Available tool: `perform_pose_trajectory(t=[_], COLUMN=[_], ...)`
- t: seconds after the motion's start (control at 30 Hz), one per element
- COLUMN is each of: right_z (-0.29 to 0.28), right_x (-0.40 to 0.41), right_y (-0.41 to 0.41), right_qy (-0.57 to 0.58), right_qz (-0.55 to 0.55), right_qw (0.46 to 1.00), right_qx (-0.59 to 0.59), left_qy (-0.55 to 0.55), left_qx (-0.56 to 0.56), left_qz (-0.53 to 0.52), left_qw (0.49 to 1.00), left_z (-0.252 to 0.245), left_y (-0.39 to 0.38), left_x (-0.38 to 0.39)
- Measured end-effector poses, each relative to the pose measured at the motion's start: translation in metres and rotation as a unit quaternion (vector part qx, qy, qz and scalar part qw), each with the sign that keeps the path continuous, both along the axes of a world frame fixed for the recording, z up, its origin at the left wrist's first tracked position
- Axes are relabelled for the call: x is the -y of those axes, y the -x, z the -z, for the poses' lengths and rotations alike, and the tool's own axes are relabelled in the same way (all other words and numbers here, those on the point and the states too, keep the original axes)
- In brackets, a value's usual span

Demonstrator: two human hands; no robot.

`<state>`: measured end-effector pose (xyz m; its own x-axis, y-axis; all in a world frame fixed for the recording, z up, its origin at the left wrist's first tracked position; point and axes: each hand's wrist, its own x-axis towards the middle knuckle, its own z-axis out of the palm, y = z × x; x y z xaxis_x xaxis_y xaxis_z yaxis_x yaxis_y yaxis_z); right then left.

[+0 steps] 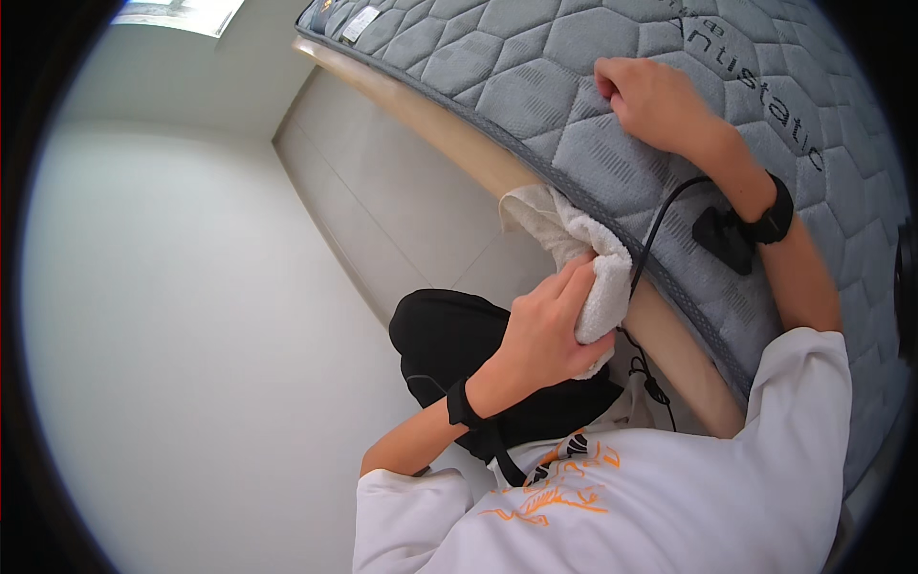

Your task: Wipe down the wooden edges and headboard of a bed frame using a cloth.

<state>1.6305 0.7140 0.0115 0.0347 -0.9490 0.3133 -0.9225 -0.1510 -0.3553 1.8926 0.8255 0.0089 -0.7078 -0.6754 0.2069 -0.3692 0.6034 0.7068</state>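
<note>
My left hand (549, 330) is closed around a bunched white terry cloth (606, 287), held against the pale wooden bed frame's side rail (667, 337), under the mattress edge. Part of the cloth spreads over the rail. Higher up, my right hand (649, 100) rests with curled fingers on top of the grey quilted mattress (531, 93); nothing shows in it, though its palm is hidden. Beside my right wrist lies a black device (723, 240), and a black cable (660, 215) runs from near that wrist over the mattress edge. Both wrists wear black bands.
A pale wall (193, 323) stands to the left, with the tiled floor (401, 186) between it and the bed. My bent leg in black trousers (452, 330) is beside the rail. A thin black cord with an inline part (654, 391) hangs near my torso. A window shows upper left.
</note>
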Motion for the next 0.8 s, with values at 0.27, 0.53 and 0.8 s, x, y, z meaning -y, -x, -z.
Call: perform_pose_trajectory(t=[0.27, 0.53, 0.8], right_z=[-0.01, -0.023, -0.031], right_x=[0.0, -0.006, -0.012], right_y=[0.014, 0.013, 0.006], right_qy=[-0.038, -0.115, -0.13], right_qz=[-0.045, -0.034, -0.021], right_qw=[0.998, 0.993, 0.991], right_qx=[0.009, -0.002, -0.005], left_qy=[-0.003, -0.017, -0.036], left_qx=[0.111, 0.22, 0.182], left_qz=[-0.015, -0.047, -0.121], left_qw=[0.994, 0.974, 0.975], left_z=[-0.022, -0.04, -0.014], left_y=[0.004, -0.021, -0.063], left_x=[0.029, 0.132, 0.235])
